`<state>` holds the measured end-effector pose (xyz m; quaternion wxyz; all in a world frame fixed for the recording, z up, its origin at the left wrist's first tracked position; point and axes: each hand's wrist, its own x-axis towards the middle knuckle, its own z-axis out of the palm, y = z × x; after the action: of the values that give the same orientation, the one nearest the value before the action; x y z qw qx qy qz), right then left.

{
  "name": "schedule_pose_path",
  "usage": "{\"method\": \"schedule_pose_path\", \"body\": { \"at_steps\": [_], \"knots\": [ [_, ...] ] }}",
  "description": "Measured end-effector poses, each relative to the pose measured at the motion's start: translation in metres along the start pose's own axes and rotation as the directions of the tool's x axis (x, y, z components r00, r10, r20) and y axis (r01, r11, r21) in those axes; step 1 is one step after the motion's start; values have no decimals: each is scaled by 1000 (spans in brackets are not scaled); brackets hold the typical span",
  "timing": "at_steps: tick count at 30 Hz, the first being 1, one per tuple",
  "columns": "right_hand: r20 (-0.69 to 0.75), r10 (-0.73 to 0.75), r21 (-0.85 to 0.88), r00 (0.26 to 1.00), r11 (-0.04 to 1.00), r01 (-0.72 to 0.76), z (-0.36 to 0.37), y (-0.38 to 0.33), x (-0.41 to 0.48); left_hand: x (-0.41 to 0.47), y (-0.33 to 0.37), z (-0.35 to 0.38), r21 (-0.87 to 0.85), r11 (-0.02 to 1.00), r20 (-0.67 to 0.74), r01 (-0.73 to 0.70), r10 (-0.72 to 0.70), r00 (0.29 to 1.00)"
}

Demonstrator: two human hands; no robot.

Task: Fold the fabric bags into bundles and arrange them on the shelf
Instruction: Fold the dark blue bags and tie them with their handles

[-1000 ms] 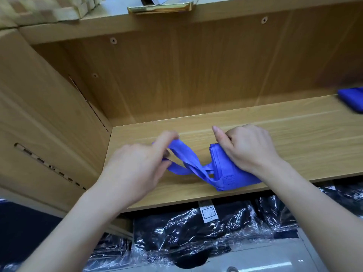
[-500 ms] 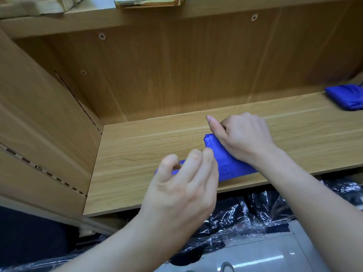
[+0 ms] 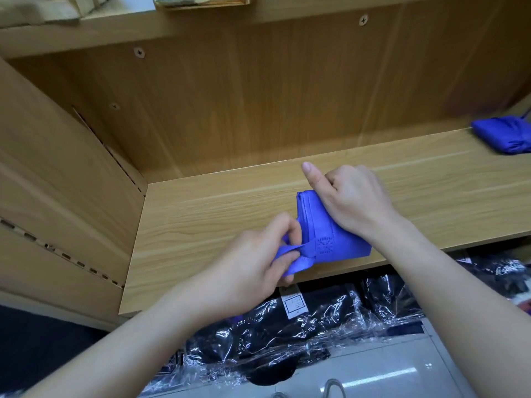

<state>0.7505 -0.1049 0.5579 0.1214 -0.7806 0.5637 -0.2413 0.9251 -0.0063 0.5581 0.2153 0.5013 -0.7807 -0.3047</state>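
A blue fabric bag (image 3: 324, 225), folded into a compact bundle, lies on the wooden shelf (image 3: 207, 219) near its front edge. My right hand (image 3: 350, 199) grips the top of the bundle, thumb sticking up and fingers curled over the far side. My left hand (image 3: 258, 254) pinches the bag's blue handle straps (image 3: 296, 259) at the bundle's left front corner, pulling them across the bundle. A second blue bundle (image 3: 505, 133) lies on the shelf at the far right.
The shelf has a wooden back panel (image 3: 258, 96) and a left side wall (image 3: 57, 182). Below the shelf's front edge lie black items in clear plastic wrap (image 3: 273, 326), one with a white label (image 3: 293, 303). A pale floor shows at the bottom.
My left hand came back down from mid-air to the bundle and took hold of the straps at its front. My right hand stayed on the bundle.
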Motion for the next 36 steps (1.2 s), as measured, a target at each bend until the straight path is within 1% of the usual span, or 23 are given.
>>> {"method": "schedule_pose_path", "body": {
  "at_steps": [1,2,3,4,5,6,8,10,12,14,16,19,21,23,24,26,27,28,30,31,32,34,36],
  "knots": [
    [-4,-6,-6,1000,1000,6,1,1,0,0,3,1,-206,974,22,98,-95,995],
    [-9,-19,-8,1000,1000,19,1,1,-1,1,5,-1,-322,930,45,176,-171,984],
    [-14,-38,0,999,999,38,2,2,-2,2,6,-4,-340,913,71,225,-214,974],
    [-15,-61,15,998,998,61,3,4,-4,3,6,-7,-264,928,117,262,-239,964],
    [-5,-87,34,996,996,87,4,6,-5,4,5,-8,-108,957,182,268,-246,952],
    [19,-118,52,993,992,117,4,8,-7,4,4,-9,88,968,233,234,-249,940],
    [89,-197,63,976,979,192,4,13,-8,3,1,-11,397,912,226,104,-207,952],
    [163,-254,48,953,967,249,2,19,-10,1,-5,-17,446,894,191,29,-127,973],
    [255,-276,49,927,961,273,-3,25,-12,-2,-12,-27,310,950,208,37,-106,972],
    [344,-268,76,900,963,258,-10,28,-15,-4,-16,-42,51,991,272,124,-133,953],
    [436,-254,113,863,967,228,-17,28,-15,-8,-18,-55,-257,949,338,184,-90,937],
    [555,-245,189,795,968,166,-25,27,-14,-15,-23,-61,-681,721,280,126,98,955],
    [550,-269,301,791,947,112,-30,30,-13,-18,-25,-59,-899,430,212,85,256,943],
    [565,-279,362,777,929,70,-31,36,-11,-16,-26,-55,-989,69,145,129,362,921],
    [594,-282,413,753,911,15,-30,37,-11,-15,-28,-54,-986,-61,118,153,384,916],
    [656,-303,536,691,832,-143,-27,38,-12,-15,-28,-50,-974,-180,63,137,363,930],
    [673,-312,568,670,798,-199,-25,38,-12,-14,-26,-47,-977,-187,38,100,311,950],
    [682,-314,587,661,774,-238,-23,38,-12,-12,-23,-44,-991,-128,16,47,232,973],
    [692,-309,609,653,736,-297,-18,40,-11,-13,-15,-38,-987,155,-54,-47,-37,998],
    [695,-312,614,647,726,-309,-15,41,-10,-12,-12,-36,-959,275,-111,-66,-151,982],
    [701,-320,614,637,725,-312,-14,41,-9,-10,-10,-34,-938,338,-147,-77,-189,971],
    [716,-330,612,615,720,-327,-11,40,-9,-6,-10,-29,-928,365,-148,-78,-168,975],
    [709,-325,620,626,710,-334,-10,37,-9,-3,-16,-24,-919,394,-115,-31,-192,975]
  ]
}}
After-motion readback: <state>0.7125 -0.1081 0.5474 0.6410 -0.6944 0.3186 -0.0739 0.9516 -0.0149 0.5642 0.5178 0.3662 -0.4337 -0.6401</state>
